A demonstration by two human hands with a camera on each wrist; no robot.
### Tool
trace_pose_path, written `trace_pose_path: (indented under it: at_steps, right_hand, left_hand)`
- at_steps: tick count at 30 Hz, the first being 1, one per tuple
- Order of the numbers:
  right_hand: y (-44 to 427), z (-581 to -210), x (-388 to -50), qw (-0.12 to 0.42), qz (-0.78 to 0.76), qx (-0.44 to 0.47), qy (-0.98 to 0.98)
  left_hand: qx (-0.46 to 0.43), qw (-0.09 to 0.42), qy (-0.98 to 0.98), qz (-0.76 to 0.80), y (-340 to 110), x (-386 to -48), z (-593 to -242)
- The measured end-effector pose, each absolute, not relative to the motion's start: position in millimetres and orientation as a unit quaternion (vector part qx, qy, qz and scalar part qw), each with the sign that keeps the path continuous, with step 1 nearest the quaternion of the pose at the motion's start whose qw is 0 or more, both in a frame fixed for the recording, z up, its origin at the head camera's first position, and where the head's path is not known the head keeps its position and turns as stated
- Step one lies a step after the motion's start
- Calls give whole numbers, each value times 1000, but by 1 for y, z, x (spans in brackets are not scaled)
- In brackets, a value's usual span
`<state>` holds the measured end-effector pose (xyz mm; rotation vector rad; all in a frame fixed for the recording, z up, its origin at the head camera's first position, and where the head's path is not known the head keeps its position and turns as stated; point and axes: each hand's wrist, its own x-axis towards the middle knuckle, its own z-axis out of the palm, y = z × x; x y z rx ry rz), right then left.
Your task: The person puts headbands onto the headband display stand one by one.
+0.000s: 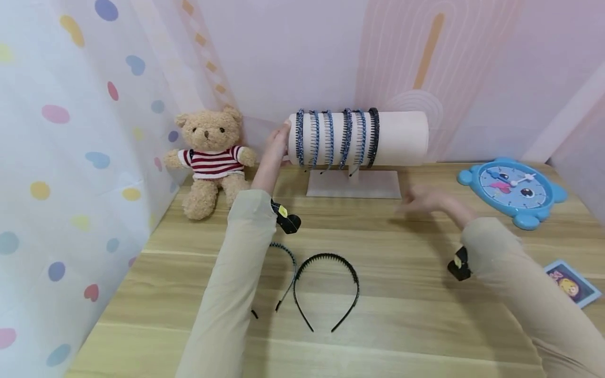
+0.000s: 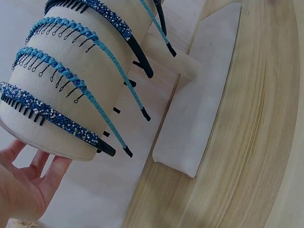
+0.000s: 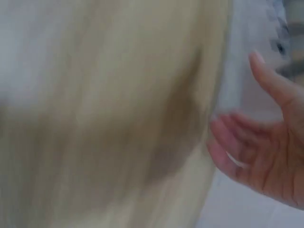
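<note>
My left hand [image 1: 278, 140] is at the left end of a white padded headband stand [image 1: 404, 137]. In the left wrist view, the fingers [image 2: 56, 172] look fairly straight and touch the rim of that end. Several toothed headbands sit round the roll: a blue glittery headband [image 2: 61, 120] nearest the hand, braided blue headbands [image 2: 71, 76], and a black headband [image 1: 373, 137] farthest right. In front of the stand's base, my right hand [image 1: 420, 200] hovers over the table with nothing in it. It is blurred, its fingers loosely bent and the thumb apart.
On the table lie another black headband [image 1: 351, 268] and a blue headband [image 1: 294, 257], partly behind the left sleeve. A teddy bear [image 1: 212, 137] sits left of the stand. To the right are a blue clock [image 1: 512, 184] and a small framed picture [image 1: 572, 283].
</note>
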<state>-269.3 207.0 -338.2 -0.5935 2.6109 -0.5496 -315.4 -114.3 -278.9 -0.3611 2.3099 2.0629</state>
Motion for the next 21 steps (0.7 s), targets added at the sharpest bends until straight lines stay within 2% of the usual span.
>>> trace_pose_path:
  at_steps: [3,8,14,21]
  right_hand:
    - [173,-349,-257,276,-185,-274,902]
    - [116,-355,-233,310,-171,-341,871]
    - [87,-352,-219,286,-132,-377,871]
    - [108,-351,-227,240,-135,-334,901]
  left_hand:
    - [-117,13,741,661,-114,-315,-278]
    - [-117,11,740,663,-110,-314,-277]
    - [-108,17,742,661,-108,-314,-276]
    - [-99,19,752,651,-112,-315,-276]
